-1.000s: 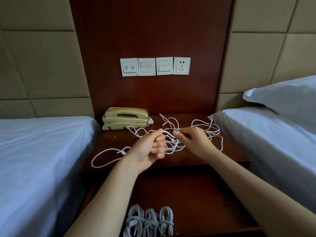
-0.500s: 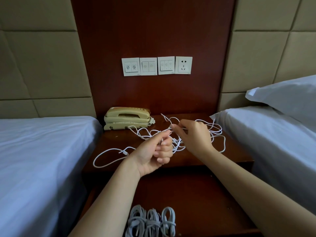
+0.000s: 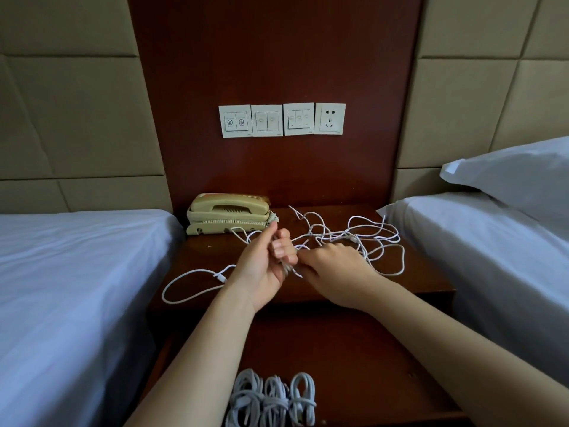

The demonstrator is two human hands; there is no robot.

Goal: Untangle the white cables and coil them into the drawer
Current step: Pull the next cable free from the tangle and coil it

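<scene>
A tangle of white cables (image 3: pixel 363 238) lies on the dark wooden nightstand top (image 3: pixel 425 282), with one long loop (image 3: pixel 184 282) trailing off to the left. My left hand (image 3: pixel 261 263) grips a few folded strands of cable in its curled fingers, thumb up. Just to its right, my right hand (image 3: pixel 335 269) pinches a cable; its fingertips are hidden from view. Below, the open drawer (image 3: pixel 369 359) holds three coiled white cables (image 3: pixel 274 399) side by side near its front.
A beige telephone (image 3: pixel 228 214) sits at the back left of the nightstand. White-sheeted beds (image 3: pixel 67 288) flank it on both sides, with a pillow (image 3: pixel 517 177) on the right one. Wall switches and a socket (image 3: pixel 281 120) are above.
My right hand has dropped lower and drawn in beside the left fist. My left hand has turned its thumb upward, still holding the strands. The camera has shifted slightly.
</scene>
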